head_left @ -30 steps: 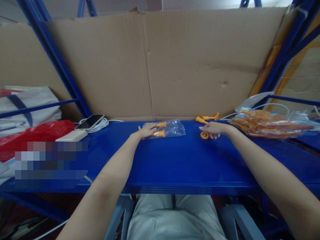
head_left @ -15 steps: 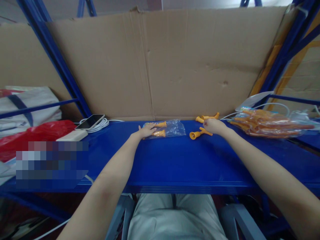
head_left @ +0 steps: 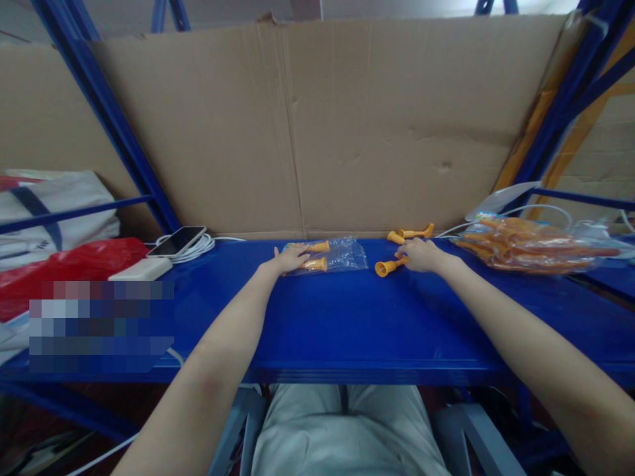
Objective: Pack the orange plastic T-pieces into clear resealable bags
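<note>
My left hand [head_left: 290, 258] lies flat with fingers spread on a clear plastic bag [head_left: 350, 254]. Two orange plastic pieces with flared, funnel-like ends show in that bag, an upper one [head_left: 318, 246] and a lower one [head_left: 315, 265]; my fingers partly cover them. My right hand [head_left: 418, 255] closes its fingers over the thin end of a loose orange funnel-ended piece [head_left: 387, 268], whose round mouth faces left and toward me. Just behind that hand lie more orange pieces [head_left: 415, 232], apart from my fingers.
A clear bag stuffed with orange pieces [head_left: 536, 244] lies at right on the blue shelf [head_left: 347, 324]. At left are a phone [head_left: 177, 242] on a coiled white cable, a white box [head_left: 143, 269] and a red plastic bag [head_left: 74, 264]. A cardboard sheet [head_left: 387, 125] walls the back.
My right hand has shifted slightly left and down, from above the forked end of the near orange piece to over it, covering it. My left hand stays on the bag.
</note>
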Tool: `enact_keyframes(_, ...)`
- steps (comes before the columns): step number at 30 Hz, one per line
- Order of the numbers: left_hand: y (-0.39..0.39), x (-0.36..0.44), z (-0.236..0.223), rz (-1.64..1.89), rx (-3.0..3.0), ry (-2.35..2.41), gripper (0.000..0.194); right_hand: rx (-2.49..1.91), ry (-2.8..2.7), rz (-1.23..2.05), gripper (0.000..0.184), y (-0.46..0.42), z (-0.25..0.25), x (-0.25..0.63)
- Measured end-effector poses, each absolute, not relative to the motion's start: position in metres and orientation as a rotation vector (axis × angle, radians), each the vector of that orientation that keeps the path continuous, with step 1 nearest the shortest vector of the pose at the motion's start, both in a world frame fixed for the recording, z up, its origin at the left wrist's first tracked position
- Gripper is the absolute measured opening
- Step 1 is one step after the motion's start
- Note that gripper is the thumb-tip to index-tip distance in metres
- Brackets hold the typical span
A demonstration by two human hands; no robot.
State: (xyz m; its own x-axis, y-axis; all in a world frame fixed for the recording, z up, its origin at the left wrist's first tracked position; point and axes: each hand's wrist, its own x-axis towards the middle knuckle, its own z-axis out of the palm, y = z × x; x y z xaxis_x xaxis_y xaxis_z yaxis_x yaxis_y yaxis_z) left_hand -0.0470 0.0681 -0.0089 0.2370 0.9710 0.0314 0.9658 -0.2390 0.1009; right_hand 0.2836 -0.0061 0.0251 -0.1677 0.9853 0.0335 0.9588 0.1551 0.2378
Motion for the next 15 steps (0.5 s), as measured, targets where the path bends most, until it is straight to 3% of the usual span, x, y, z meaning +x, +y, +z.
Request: enact_keyframes(15,0.059,-0.036,0.006,0.285,2.405,1.861,0.044,1.905,2.303,0.205,0.020,0.000,0.030,0.294)
